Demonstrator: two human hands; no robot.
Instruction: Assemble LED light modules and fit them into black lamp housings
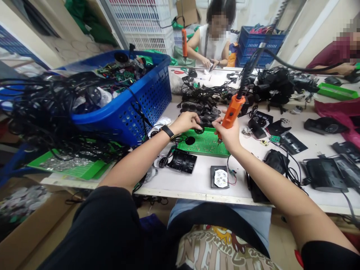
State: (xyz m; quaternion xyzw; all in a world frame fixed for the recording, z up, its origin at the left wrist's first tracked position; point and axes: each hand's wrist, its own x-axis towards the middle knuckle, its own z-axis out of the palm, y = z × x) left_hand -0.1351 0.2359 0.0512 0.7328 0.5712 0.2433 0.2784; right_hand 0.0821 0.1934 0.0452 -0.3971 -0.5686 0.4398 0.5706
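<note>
My right hand (pixel 229 135) is wrapped round an orange electric screwdriver (pixel 233 111) that hangs from a black cable, held upright over the right end of a green perforated tray (pixel 206 144). My left hand (pixel 188 122), with a black watch on its wrist, reaches over the tray's far edge; its fingers are curled and pinch a small black part (pixel 200 130). A black round piece (pixel 190 140) lies on the tray. Nearer me on the white table (pixel 197 180) sit a black ribbed cover (pixel 182 161) and a small dark plate with a white LED disc (pixel 220 177).
A blue basket (pixel 123 108) of cables and circuit boards stands at left, beside a green tray (pixel 70 167). Black housings (pixel 326 174) and wires crowd the right and far table. Two other people work at the far side; an orange screwdriver (pixel 184 42) hangs there.
</note>
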